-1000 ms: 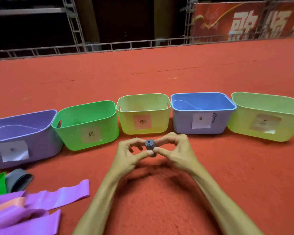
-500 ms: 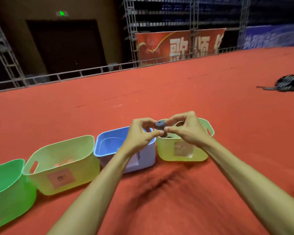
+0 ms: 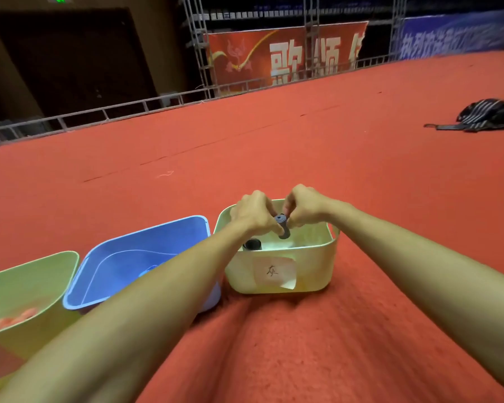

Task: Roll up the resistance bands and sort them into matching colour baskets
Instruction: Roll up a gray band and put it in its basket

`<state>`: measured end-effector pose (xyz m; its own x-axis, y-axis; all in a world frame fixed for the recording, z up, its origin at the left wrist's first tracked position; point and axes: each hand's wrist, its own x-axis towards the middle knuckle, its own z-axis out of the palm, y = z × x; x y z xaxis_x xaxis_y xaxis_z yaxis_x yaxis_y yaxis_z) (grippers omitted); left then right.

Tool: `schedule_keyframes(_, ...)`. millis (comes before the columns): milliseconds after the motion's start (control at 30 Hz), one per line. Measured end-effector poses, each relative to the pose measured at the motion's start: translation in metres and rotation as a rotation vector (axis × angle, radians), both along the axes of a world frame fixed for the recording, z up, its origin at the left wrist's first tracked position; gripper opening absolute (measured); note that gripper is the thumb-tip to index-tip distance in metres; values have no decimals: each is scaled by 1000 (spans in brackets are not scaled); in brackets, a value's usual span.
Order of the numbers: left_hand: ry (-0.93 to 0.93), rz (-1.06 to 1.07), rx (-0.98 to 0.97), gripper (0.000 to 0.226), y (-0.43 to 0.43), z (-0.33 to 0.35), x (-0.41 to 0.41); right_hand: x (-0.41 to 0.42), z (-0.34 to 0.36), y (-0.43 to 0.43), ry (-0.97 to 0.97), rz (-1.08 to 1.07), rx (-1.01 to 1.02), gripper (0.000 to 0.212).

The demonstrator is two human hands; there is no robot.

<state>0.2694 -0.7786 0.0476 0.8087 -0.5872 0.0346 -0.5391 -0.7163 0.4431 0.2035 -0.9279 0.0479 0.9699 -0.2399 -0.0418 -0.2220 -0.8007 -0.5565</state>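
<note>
Red carpet (image 3: 303, 141) underfoot; left hand (image 3: 252, 212) and right hand (image 3: 304, 207) pinch the grey roll (image 3: 282, 226) over the labelled basket (image 3: 312, 274); lower it before letting go, lest it unroll.

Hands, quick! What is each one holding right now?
Left hand: closed, pinching the rolled grey band.
Right hand: closed, pinching the same grey band.

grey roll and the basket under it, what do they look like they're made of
Grey roll: probably a thin rubber or latex sheet with a matte finish; its end shows tightly wound spiral layers.
Basket: most likely moulded plastic, smooth with a slight sheen, pale yellow-green; the rim is rounded and the walls look like one seamless piece.
</note>
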Motion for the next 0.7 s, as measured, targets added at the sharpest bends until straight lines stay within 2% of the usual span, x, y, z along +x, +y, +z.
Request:
schedule_keyframes(67, -30, 15, 83, 45, -13, -7, 1, 9, -8, 0, 52, -13, -71, 26)
schedule_keyframes(133, -56, 12, 165, 44, -21, -18, 4, 15, -18, 2, 95, -13, -144, 23)
schedule_keyframes(200, -70, -20, 259, 38, -26, -27, 7, 20, -28, 4, 167, 7, -157, 12)
schedule_keyframes(300, -83, -54, 342, 33, -30, -32, 8, 23, -36, 4, 242, 27, -128, 19)
schedule_keyframes(433, -56, -47, 332, 36, -25, -26, 7, 19, -30, 4, 226, 5, -104, 25)
schedule_keyframes(500, -37, -45, 300, 41, -16, -17, 8, 11, -21, 5, 196, -10, -106, 21)
schedule_keyframes(567, -51, -45, 246, 44, -1, -1, 7, 0, -7, 8, 116, -46, -150, 10)
schedule_keyframes(700, -94, -9, 106, 35, 52, 29, -1, -20, 21, 29, -104, -91, -147, 14)
